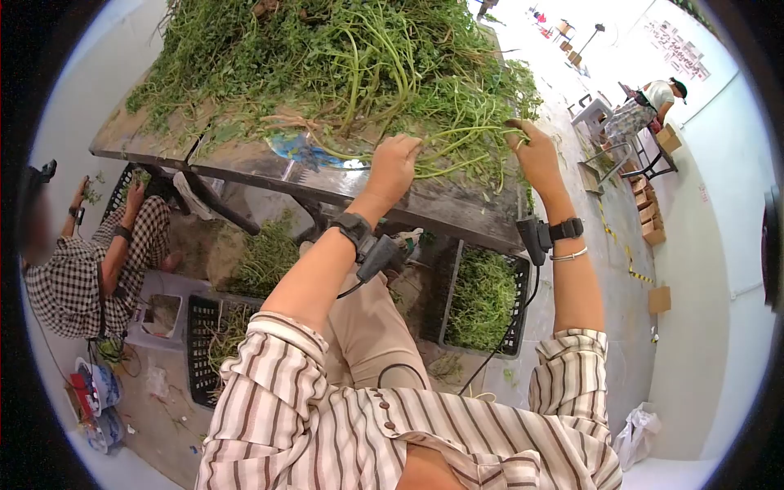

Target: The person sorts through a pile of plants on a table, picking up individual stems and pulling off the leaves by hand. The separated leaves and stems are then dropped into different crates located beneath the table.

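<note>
Near the front edge of the table [457, 208], my left hand [394, 170] is closed around long green plant stems [461, 133]. They stretch to the right, where my right hand [537, 155] pinches their far end between thumb and fingers. Pale roots [287, 122] lie to the left of my left hand. A blue and clear plastic piece [306, 152] lies there too, at the table edge. Just beyond both hands rises a big heap of leafy green plants [318, 69], with loose stems scattered along its near side.
Below the table, a black crate [519, 314] of greens stands to the right. Another black crate [200, 359] stands lower left. A person in a checked shirt [69, 294] sits at the left, handling greens. Another person [653, 102] bends over boxes at the far right.
</note>
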### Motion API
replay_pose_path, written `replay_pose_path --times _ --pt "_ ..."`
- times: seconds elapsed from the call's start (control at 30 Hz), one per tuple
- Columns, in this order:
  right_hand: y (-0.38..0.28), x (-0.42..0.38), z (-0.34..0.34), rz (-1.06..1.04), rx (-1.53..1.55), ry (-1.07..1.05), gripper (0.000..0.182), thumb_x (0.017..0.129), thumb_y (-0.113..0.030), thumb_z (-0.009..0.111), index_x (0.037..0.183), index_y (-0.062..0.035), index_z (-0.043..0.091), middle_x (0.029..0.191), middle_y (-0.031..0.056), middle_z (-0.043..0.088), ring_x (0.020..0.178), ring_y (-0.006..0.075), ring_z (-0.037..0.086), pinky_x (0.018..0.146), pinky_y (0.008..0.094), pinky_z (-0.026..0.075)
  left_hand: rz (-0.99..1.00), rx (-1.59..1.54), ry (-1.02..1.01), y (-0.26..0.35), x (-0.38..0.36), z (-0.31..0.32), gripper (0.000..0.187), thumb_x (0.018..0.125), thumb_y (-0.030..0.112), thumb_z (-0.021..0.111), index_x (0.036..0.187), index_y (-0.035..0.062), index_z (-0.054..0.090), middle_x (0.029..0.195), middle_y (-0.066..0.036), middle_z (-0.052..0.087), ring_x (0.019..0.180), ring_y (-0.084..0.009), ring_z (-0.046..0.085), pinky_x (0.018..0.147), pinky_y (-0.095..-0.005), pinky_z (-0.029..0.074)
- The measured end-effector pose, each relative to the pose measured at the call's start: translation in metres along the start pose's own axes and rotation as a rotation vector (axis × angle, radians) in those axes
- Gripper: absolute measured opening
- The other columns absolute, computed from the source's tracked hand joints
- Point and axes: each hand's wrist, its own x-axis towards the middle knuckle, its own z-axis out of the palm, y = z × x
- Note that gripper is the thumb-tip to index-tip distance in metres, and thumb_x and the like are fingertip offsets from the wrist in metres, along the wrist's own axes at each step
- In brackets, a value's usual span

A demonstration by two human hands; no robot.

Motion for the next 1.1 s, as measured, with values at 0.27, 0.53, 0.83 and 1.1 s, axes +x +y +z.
replay_pose_path --times 0.27,0.53,0.83,1.1 --pt "0.002 -0.001 0.017 -0.016 -0.153 -0.029 0.034 0.083 -0.024 0.060 0.115 -0.0118 0.060 0.102 0.0173 0.064 0.091 0.0350 0.061 0.079 0.0419 0.049 -0.023 0.043 -0.071 0.002 0.000 -0.003 0.018 0.084 0.004 0.056 0.100 0.0007 0.062 0.093 -0.014 0.060 0.089 -0.0358 0.053 0.079 -0.0442 0.043" --pt "-0.048 -0.034 0.023 -0.294 -0.230 -0.046 0.021 0.074 -0.009 0.059 0.095 -0.0079 0.060 0.088 0.0147 0.063 0.082 0.0352 0.061 0.069 0.0446 0.049 0.269 0.227 0.007 0.034 -0.001 -0.011 0.054 0.081 -0.001 0.056 0.133 0.0095 0.043 0.127 -0.013 0.048 0.114 -0.0345 0.045 0.095 -0.0400 0.038" --pt "-0.070 -0.052 0.051 -0.447 -0.279 -0.118 0.010 0.075 -0.005 0.051 0.085 -0.0043 0.054 0.082 0.0140 0.061 0.076 0.0353 0.061 0.064 0.0447 0.049 0.377 0.148 -0.213 0.033 -0.006 -0.017 0.044 0.078 -0.001 0.058 0.121 0.0081 0.052 0.124 -0.009 0.050 0.103 -0.0309 0.052 0.089 -0.0416 0.042" --pt "-0.052 -0.048 0.052 -0.180 0.180 -0.210 0.020 0.082 -0.013 0.055 0.095 -0.0004 0.064 0.082 0.0192 0.064 0.079 0.0370 0.061 0.069 0.0424 0.049 0.334 0.101 -0.246 0.022 -0.008 -0.017 0.019 0.084 0.003 0.059 0.102 -0.0009 0.058 0.110 -0.014 0.051 0.092 -0.0326 0.055 0.077 -0.0396 0.047"
